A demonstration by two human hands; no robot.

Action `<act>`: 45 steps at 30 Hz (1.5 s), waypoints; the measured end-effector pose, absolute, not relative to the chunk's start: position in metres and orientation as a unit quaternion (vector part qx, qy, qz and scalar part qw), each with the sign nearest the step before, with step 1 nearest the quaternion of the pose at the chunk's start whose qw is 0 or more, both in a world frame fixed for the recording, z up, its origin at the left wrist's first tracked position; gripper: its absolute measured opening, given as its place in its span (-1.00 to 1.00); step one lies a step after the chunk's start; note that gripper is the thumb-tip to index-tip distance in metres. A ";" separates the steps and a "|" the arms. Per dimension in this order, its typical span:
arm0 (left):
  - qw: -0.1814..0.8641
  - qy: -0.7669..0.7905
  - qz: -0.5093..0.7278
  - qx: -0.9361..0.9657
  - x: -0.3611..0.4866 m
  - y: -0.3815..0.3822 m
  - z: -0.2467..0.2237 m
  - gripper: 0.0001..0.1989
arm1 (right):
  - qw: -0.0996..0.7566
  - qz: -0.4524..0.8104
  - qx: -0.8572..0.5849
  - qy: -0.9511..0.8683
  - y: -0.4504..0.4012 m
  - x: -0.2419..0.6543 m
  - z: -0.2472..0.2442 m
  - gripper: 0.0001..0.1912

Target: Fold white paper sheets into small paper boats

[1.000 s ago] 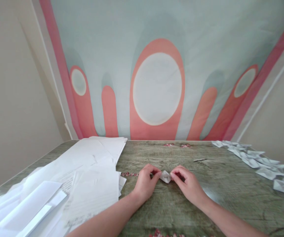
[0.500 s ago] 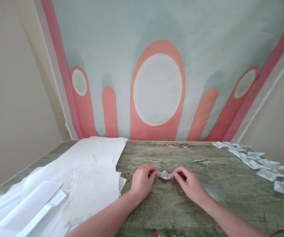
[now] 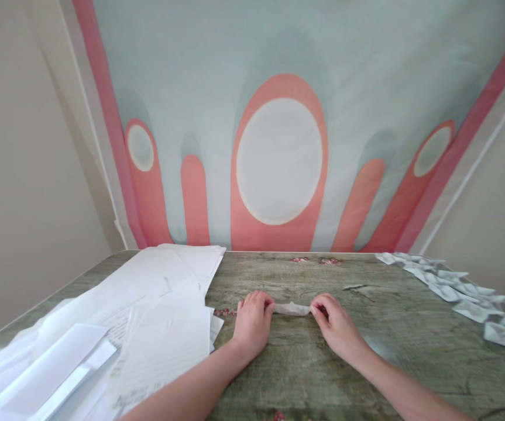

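A small folded piece of white paper is stretched between my two hands, just over the wood-patterned table. My left hand pinches its left end between thumb and fingers. At the right end, my right hand grips it with thumb and forefinger. The piece looks long, narrow and fairly flat, with a slight peak along its upper edge. Its ends are hidden in my fingertips.
Loose white sheets cover the table's left side, with folded paper strips on top. Several folded paper shapes lie in rows along the right edge. Behind the table hangs a patterned cloth.
The paper between my hands has gone from a crumpled, open boat-like form to a flatter, straighter strip. My left hand has shifted slightly left, and its fingers have turned more downward.
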State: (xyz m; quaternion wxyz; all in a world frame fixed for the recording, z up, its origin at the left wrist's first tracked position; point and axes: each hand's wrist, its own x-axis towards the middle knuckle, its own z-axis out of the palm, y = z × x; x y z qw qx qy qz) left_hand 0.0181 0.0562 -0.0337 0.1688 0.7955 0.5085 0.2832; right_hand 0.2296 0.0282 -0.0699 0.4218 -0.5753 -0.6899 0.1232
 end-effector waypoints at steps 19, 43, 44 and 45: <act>0.254 0.421 0.314 0.812 0.020 0.052 -0.034 -0.70 | 0.395 0.158 -0.545 -0.723 0.007 0.213 -0.046 -0.84; 0.290 0.407 0.286 0.818 0.026 0.045 -0.027 -0.95 | 0.303 0.123 -0.509 -0.796 0.003 0.208 -0.042 -0.87; 0.293 0.407 0.284 0.817 0.026 0.045 -0.028 -0.94 | 0.300 0.118 -0.511 -0.797 0.003 0.208 -0.042 -0.87; 0.295 0.408 0.283 0.817 0.026 0.045 -0.029 -0.91 | 0.297 0.114 -0.511 -0.798 0.003 0.208 -0.042 -0.88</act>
